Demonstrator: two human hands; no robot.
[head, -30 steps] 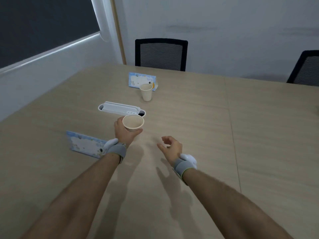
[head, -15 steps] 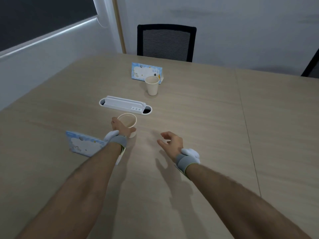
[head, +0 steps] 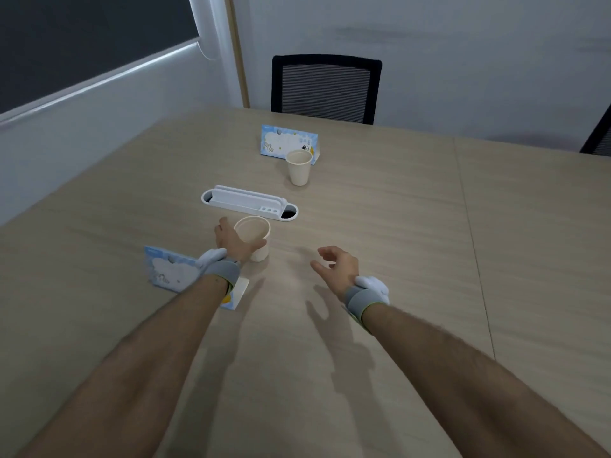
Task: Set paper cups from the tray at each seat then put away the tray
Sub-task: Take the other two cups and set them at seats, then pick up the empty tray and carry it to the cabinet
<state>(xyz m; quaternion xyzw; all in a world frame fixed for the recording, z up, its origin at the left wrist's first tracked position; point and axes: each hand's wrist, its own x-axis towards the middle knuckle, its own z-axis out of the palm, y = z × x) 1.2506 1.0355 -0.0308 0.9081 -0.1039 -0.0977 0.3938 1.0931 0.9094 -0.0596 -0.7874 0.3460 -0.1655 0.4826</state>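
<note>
My left hand (head: 231, 241) is wrapped around a beige paper cup (head: 254, 236) that stands upright on the wooden table (head: 380, 226), just right of a blue and white name card (head: 168, 271). A second paper cup (head: 298, 167) stands farther away, in front of another name card (head: 284, 143) near the far seat. My right hand (head: 337, 264) hovers above the table to the right of the near cup, fingers loosely curled and apart, holding nothing. No tray is in view.
A white cable box (head: 248, 202) is set into the table between the two cups. A black mesh chair (head: 325, 89) stands at the far edge, and part of another chair (head: 598, 137) shows at the right. A wall lies along the left.
My left hand has lowered the cup from the air down onto the table beside the near name card. The right hand has stayed about where it was.
</note>
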